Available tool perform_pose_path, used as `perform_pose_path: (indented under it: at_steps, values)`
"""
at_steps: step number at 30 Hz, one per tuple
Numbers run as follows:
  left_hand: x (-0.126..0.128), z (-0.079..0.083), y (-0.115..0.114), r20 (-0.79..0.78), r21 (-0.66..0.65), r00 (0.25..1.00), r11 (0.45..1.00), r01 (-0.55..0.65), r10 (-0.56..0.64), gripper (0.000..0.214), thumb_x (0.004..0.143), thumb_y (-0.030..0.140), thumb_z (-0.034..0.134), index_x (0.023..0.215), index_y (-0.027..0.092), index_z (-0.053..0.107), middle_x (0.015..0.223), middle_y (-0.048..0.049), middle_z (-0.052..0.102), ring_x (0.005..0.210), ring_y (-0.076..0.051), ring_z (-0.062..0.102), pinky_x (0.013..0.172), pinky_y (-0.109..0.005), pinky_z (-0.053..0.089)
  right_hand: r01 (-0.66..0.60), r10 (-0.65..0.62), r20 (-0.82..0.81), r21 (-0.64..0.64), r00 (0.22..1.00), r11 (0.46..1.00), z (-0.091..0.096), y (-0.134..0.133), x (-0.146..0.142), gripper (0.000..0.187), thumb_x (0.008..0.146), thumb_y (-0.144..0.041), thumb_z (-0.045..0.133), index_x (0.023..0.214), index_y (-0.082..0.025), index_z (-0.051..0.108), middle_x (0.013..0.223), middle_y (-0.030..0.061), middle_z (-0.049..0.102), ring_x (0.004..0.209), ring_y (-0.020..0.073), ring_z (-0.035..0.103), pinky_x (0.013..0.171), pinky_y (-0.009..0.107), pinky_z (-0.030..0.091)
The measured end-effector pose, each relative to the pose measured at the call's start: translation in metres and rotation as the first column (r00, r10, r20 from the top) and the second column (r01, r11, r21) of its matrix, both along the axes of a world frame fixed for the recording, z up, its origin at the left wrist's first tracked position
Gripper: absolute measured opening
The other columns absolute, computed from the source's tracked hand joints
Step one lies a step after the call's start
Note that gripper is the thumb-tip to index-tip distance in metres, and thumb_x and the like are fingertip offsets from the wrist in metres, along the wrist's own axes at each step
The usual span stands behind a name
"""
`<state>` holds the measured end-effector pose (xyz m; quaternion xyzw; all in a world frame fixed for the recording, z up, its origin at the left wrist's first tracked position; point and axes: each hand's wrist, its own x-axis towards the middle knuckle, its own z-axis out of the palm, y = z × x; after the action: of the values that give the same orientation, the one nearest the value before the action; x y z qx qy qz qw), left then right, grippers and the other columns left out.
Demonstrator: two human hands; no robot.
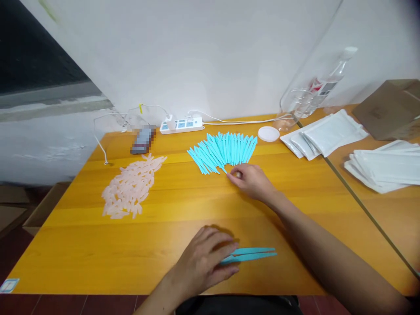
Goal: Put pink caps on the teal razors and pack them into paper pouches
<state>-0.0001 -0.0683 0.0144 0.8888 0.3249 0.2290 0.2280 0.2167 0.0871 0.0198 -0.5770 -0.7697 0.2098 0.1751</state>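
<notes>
In the head view, my left hand [208,256] is closed around a pair of slim turquoise plastic sticks [252,253] near the front of the table. Their tapered ends point right; my fingers hide the other ends. Farther back, my right hand [251,179] pinches the near tip of one turquoise stick at the edge of a fanned pile of turquoise sticks [229,148]. That stick still lies among the others. To the left is a heap of small, pale pink, translucent strips [131,186], touched by neither hand.
A white power strip [182,125] with cables and a blurred dark device [143,140] lie at the back. Rightward are a round white lid [268,134], a plastic bottle [328,87], white packets [334,131], more white packets [390,166] and a cardboard box [387,109].
</notes>
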Motion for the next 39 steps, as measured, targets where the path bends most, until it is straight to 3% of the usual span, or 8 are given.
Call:
perform_pose_path:
  at_steps: [4,8,11,14,21,27,33,39]
  values:
    - [-0.048,0.003,0.033,0.024,0.101,0.938,0.932,-0.347,0.347,0.034,0.093,0.026,0.065,0.127,0.025,0.065,0.119,-0.0073,0.068,0.111,-0.020,0.063,0.096,-0.034,0.051,-0.001,-0.008,0.156,0.057,0.988,0.998,0.001,0.029,-0.045,0.032,0.096,-0.040,0.056,0.107,-0.016,0.074,0.109,0.0143,0.072,0.098,0.0252,0.066,0.081,0.031,0.045]
    - [-0.126,0.000,0.058,-0.022,0.291,0.694,0.669,-0.684,0.720,0.025,0.095,0.033,0.060,0.114,0.020,0.073,0.110,-0.0086,0.069,0.101,-0.023,0.066,0.094,-0.037,0.052,0.004,-0.005,0.197,0.005,0.980,1.000,-0.007,0.049,-0.073,0.027,0.095,-0.031,0.057,0.102,-0.012,0.075,0.110,0.0192,0.072,0.100,0.0296,0.067,0.082,0.034,0.047]
    - [-0.170,-0.004,0.057,-0.119,0.369,0.510,0.515,-0.774,0.852,0.031,0.094,0.040,0.059,0.111,0.020,0.075,0.107,-0.0076,0.070,0.095,-0.023,0.068,0.086,-0.035,0.053,0.028,-0.026,0.166,-0.007,0.986,1.000,-0.010,0.056,-0.077,0.025,0.093,-0.022,0.053,0.098,-0.012,0.075,0.103,0.0188,0.074,0.098,0.0300,0.068,0.081,0.035,0.047]
    - [-0.187,-0.009,0.053,-0.247,0.366,0.433,0.498,-0.786,0.867,0.033,0.093,0.045,0.058,0.109,0.023,0.076,0.106,-0.0058,0.071,0.091,-0.022,0.069,0.077,-0.033,0.053,0.051,-0.051,0.129,0.005,0.990,0.999,-0.004,0.053,-0.069,0.027,0.094,-0.022,0.049,0.100,-0.015,0.074,0.104,0.0156,0.074,0.098,0.0277,0.068,0.080,0.034,0.046]
    - [-0.164,-0.008,0.072,-0.364,0.282,0.563,0.664,-0.693,0.742,0.029,0.096,0.035,0.050,0.102,0.021,0.074,0.103,-0.0084,0.074,0.096,-0.027,0.067,0.084,-0.038,0.052,-0.261,0.014,-0.516,-0.409,0.856,0.874,0.002,0.009,-0.002,0.021,0.089,-0.038,0.054,0.092,-0.018,0.057,0.079,0.0029,0.066,0.068,0.0140,0.059,0.063,0.026,0.044]
    - [-0.091,0.000,0.092,0.041,-0.221,0.794,0.781,-0.585,0.606,0.037,0.095,0.042,0.056,0.123,0.020,0.067,0.090,-0.0064,0.072,0.077,-0.018,0.067,0.075,-0.031,0.054,-0.314,0.050,-0.493,-0.469,0.869,0.825,-0.012,-0.022,0.034,0.033,0.093,-0.049,0.050,0.086,-0.018,0.056,0.068,-0.0049,0.045,0.058,0.0094,0.035,0.052,0.023,0.029]
    - [-0.034,-0.013,0.105,0.321,-0.786,0.446,0.498,-0.367,0.835,0.043,0.077,0.046,0.080,0.101,0.014,0.065,0.089,-0.0068,0.076,0.070,-0.015,0.071,0.071,-0.029,0.059,-0.322,0.162,-0.425,-0.338,0.890,0.884,-0.008,-0.026,0.033,0.037,0.097,-0.049,0.044,0.083,-0.018,0.058,0.073,-0.0025,0.049,0.065,0.0111,0.038,0.058,0.024,0.032]
    - [-0.032,-0.021,0.098,0.351,-0.849,0.363,0.456,-0.265,0.863,0.042,0.071,0.041,0.086,0.095,0.013,0.066,0.083,-0.0057,0.077,0.068,-0.013,0.072,0.070,-0.026,0.059,-0.286,0.158,-0.361,-0.334,0.919,0.898,-0.009,-0.025,0.033,0.048,0.099,-0.053,0.037,0.077,-0.017,0.059,0.065,-0.0032,0.043,0.060,0.0112,0.035,0.056,0.025,0.029]
